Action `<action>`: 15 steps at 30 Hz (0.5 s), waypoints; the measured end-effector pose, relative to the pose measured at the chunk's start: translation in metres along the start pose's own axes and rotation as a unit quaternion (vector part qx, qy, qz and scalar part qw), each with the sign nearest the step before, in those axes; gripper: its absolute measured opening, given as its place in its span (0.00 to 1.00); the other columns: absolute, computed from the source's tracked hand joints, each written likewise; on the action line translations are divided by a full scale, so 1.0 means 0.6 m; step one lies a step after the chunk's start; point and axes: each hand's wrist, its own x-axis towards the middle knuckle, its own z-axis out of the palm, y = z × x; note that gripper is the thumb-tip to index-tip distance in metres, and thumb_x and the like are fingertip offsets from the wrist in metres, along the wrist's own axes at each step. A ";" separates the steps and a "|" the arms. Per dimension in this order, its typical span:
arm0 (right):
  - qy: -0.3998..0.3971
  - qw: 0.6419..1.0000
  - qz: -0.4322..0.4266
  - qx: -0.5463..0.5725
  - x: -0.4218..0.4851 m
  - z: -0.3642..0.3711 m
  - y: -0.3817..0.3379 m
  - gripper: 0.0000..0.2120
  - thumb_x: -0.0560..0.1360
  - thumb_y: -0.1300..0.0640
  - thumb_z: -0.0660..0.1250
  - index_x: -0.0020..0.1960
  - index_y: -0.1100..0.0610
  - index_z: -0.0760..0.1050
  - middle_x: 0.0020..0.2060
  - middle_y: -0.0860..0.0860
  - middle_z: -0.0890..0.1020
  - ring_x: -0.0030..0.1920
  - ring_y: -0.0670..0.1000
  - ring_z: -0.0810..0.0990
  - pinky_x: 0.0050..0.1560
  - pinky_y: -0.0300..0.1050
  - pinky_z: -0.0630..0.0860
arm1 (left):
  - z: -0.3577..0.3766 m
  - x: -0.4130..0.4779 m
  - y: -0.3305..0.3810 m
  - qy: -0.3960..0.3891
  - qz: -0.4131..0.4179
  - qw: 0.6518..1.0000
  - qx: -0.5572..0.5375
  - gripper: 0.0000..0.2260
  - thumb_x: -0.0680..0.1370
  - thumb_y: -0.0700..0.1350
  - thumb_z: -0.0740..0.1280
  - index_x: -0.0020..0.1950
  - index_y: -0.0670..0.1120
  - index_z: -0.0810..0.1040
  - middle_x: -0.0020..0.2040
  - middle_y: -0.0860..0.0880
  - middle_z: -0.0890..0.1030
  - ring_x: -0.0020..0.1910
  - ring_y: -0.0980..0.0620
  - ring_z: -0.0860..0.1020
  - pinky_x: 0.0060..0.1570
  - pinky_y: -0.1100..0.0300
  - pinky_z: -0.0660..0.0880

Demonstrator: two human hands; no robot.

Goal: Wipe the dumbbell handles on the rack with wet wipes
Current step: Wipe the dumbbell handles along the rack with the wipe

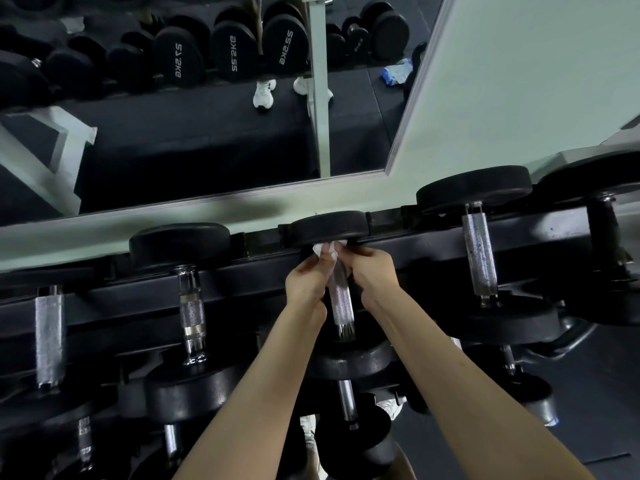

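Target dumbbell handle point(341, 306): knurled steel, centre of frame, on the upper tier of the black rack point(249, 275). Its long axis runs near-to-far, away from the person toward the wall, leaning slightly left at the far end. The far head point(329, 226) sits against the back rail and the near head point(353, 362) is closest to the person.

The wet wipe point(325, 249) is white and bunched at the far end of the handle, just under the far head. The left grip point(306, 282) is clenched on the wipe, with its fingers pinching it against the handle. The right grip point(372, 271) is curled round the same far end from the other side, fingertips touching the wipe. Both forearms are bare and reach in from the bottom of the frame. The middle and near part of the handle is uncovered.

Neighbour dumbbells lie parallel, same axis: one to the left point(191, 306), one far left point(48, 336), and a larger one to the right point(479, 254). More dumbbells sit on the lower tier point(348, 403).

The floor point(595, 393) is dark matting. A pale green wall point(519, 81) stands behind the rack, with a mirror point(207, 140) mounted above it. The mirror reflects dumbbell heads with reversed kg lettering, white shoes point(264, 93) and a blue packet point(397, 71) on the floor. The light is dim.
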 end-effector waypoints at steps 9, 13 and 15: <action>-0.025 0.998 -0.038 -0.043 -0.020 -0.018 0.013 0.07 0.73 0.58 0.72 0.36 0.54 0.82 0.27 0.47 0.82 0.31 0.44 0.80 0.31 0.30 0.74 | -0.017 -0.016 0.001 -0.039 0.038 0.994 0.090 0.06 0.70 0.49 0.74 0.39 0.48 0.80 0.38 0.52 0.82 0.47 0.52 0.80 0.55 0.59 0.75; -0.006 0.999 -0.045 -0.029 -0.002 -0.007 -0.001 0.03 0.72 0.64 0.71 0.40 0.61 0.82 0.23 0.44 0.80 0.26 0.41 0.77 0.30 0.31 0.72 | -0.005 -0.005 0.009 -0.025 0.034 0.997 0.065 0.07 0.72 0.49 0.73 0.39 0.48 0.79 0.37 0.52 0.81 0.43 0.55 0.79 0.46 0.63 0.73; -0.022 0.998 -0.050 -0.033 -0.017 -0.015 0.010 0.05 0.72 0.61 0.72 0.38 0.56 0.82 0.25 0.44 0.82 0.27 0.38 0.79 0.30 0.28 0.72 | -0.014 -0.011 -0.005 -0.042 0.048 0.995 0.076 0.07 0.71 0.50 0.74 0.39 0.49 0.80 0.36 0.54 0.82 0.41 0.57 0.79 0.42 0.67 0.71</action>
